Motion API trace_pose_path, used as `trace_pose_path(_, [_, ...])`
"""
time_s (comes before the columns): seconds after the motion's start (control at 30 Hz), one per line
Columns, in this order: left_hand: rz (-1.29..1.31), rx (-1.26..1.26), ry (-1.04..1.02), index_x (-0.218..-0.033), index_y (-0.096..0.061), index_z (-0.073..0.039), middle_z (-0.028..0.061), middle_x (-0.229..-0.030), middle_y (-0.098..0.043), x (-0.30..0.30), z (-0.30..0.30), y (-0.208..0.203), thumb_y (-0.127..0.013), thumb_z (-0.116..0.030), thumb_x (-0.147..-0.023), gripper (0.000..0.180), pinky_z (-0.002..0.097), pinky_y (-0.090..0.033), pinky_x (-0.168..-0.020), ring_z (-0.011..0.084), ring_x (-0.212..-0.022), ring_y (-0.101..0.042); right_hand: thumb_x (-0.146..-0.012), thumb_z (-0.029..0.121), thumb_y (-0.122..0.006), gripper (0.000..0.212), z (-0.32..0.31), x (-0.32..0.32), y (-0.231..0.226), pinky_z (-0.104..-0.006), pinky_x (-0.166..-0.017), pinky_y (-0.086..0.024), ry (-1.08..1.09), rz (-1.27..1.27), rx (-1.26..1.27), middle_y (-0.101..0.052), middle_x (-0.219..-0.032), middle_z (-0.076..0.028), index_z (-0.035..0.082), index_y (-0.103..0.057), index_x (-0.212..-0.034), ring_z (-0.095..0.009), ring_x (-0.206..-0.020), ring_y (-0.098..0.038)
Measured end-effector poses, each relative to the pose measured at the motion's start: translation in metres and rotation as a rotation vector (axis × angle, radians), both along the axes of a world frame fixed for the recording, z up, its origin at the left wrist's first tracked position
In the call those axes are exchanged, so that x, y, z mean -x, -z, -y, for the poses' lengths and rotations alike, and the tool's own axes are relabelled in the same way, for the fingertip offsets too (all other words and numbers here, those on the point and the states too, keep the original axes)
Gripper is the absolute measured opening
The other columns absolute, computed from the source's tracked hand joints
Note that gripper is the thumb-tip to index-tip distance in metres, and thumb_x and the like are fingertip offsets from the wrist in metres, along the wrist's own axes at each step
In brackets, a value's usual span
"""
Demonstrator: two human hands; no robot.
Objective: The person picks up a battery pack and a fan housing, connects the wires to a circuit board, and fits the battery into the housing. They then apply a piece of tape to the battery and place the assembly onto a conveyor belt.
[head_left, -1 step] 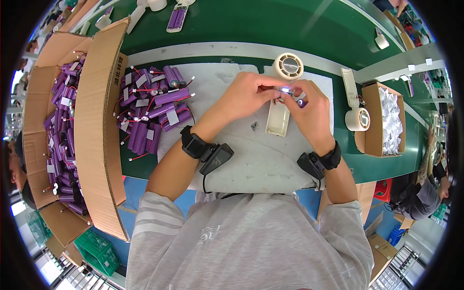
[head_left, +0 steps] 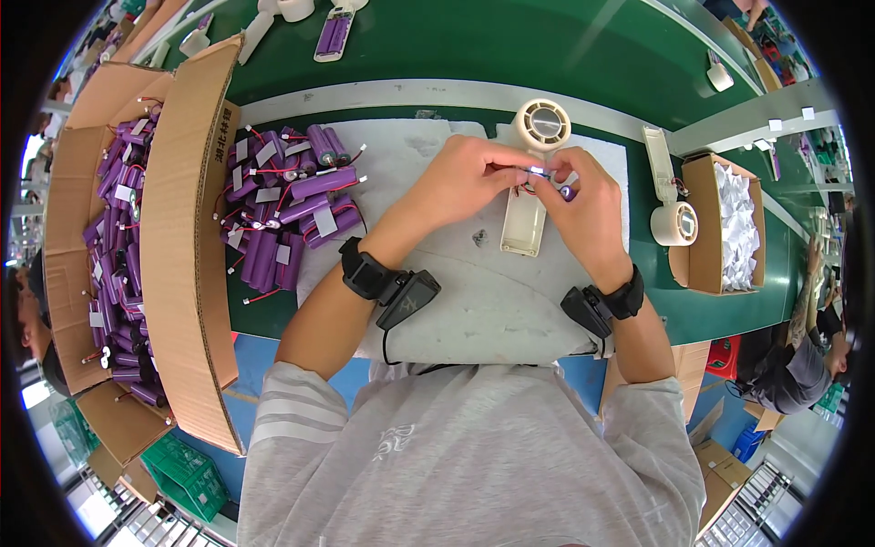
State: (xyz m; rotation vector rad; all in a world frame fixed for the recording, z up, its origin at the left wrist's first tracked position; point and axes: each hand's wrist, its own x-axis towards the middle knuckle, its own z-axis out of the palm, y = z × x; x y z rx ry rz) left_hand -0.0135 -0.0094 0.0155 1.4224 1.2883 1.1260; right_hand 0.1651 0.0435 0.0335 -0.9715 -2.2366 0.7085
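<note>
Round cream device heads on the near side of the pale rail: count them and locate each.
2: one head beyond the cream casing; the second head left of the small carton. More could be hidden.

At lower left stands a green plastic crate [head_left: 185,476]; at lower right, brown cardboard boxes [head_left: 722,469] near a blue container [head_left: 749,444].

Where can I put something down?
The pale mat has room between the cream casing and grey shirt; so does the green table beyond the pale rail. It's crowded around the left hand, right hand and purple battery pile.
</note>
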Motion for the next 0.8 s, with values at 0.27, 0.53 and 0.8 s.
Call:
trace_pose_path(0.27, [-0.228,-0.105,0.069,-0.104,-0.07,-0.005,0.0099,-0.098,-0.068,0.003,0.0,-0.005,-0.058,0.003,-0.083,0.025,0.03,-0.051,-0.075,0.0202,-0.084,-0.065,-0.082,0.017,-0.071,0.026,-0.017,-0.013,-0.025,-0.0239,-0.053,-0.044,-0.19,0.264,0.626,-0.058,-0.079,-0.005,0.002,-0.054,-0.096,-0.011,-0.061,-0.057])
trace_pose_path(0.53, [-0.122,-0.138,-0.041,-0.106,-0.07,-0.005,0.0091,-0.099,-0.065,0.006,0.001,0.001,-0.06,0.002,-0.083,0.026,0.0294,-0.051,-0.077,0.0193,-0.085,-0.065,-0.085,0.014,-0.067,0.054,-0.036,-0.031,-0.029,-0.0275,-0.066,-0.055,-0.5,-0.12,1.212,-0.059,-0.092,-0.009,0.006,-0.039,-0.131,-0.021,-0.078,-0.067])
trace_pose_path(0.8, [-0.046,-0.002,-0.056,-0.106,-0.07,-0.004,0.0074,-0.102,-0.065,0.005,0.0,0.001,-0.063,0.001,-0.077,0.03,0.0269,-0.051,-0.077,0.0157,-0.086,-0.064,-0.083,0.011,-0.068,0.066,-0.037,-0.033,-0.034,-0.032,-0.071,-0.057,-0.492,-0.177,1.417,-0.055,-0.107,-0.011,0.006,-0.033,-0.138,-0.03,-0.088,-0.068])
